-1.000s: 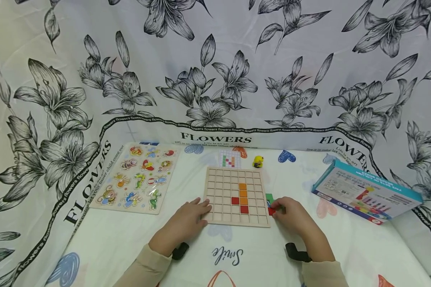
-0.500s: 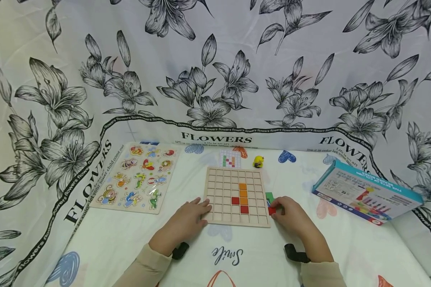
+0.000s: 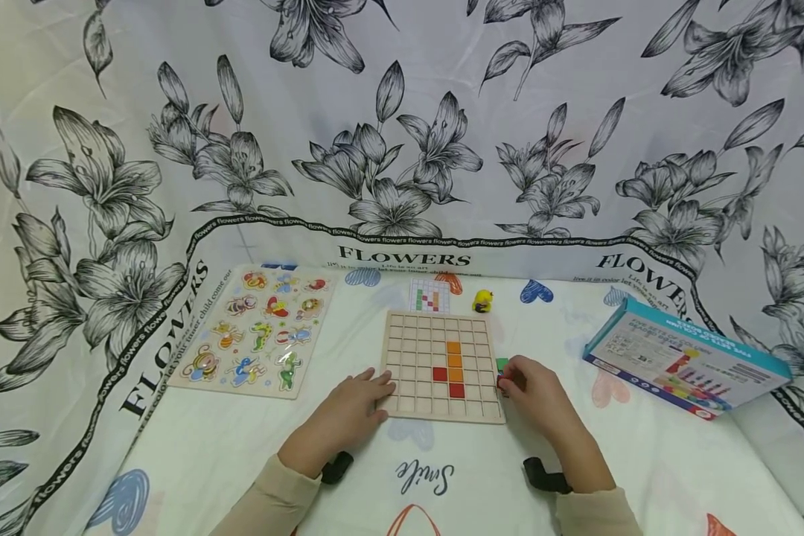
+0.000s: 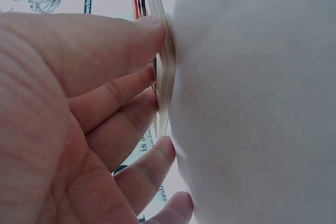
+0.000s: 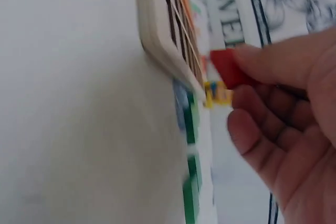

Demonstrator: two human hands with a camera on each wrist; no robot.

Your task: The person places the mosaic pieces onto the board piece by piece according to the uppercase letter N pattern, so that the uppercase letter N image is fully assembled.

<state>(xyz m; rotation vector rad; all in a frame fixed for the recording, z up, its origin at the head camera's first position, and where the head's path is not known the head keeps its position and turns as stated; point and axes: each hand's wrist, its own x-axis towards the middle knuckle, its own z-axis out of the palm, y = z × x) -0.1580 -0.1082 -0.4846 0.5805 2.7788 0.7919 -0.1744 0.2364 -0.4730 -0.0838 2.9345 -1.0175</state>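
Note:
A wooden grid board point(image 3: 409, 365) lies in the middle of the head view, with a column of orange tiles point(image 3: 454, 361) and two red tiles point(image 3: 456, 390) in its cells. My left hand point(image 3: 348, 408) rests at its left side; in the left wrist view the thumb and fingertips touch the board's edge point(image 4: 165, 72). Just off the board's right edge, my right hand point(image 3: 539, 391) pinches a red tile point(image 5: 224, 65) between thumb and finger, held above the cloth. Green tiles point(image 5: 190, 124) lie beside the board, mostly hidden behind that hand in the head view.
A small pattern card point(image 3: 430, 295) and a yellow toy figure point(image 3: 482, 301) sit behind the board. An insect puzzle point(image 3: 257, 331) lies at left. A teal-edged box point(image 3: 686, 361) stands at right. Flower-printed curtain point(image 3: 402, 149) surrounds the white cloth.
My right hand has lifted the red tile off the cloth and shifted slightly left and up, to the board's right edge. The left hand stays in place.

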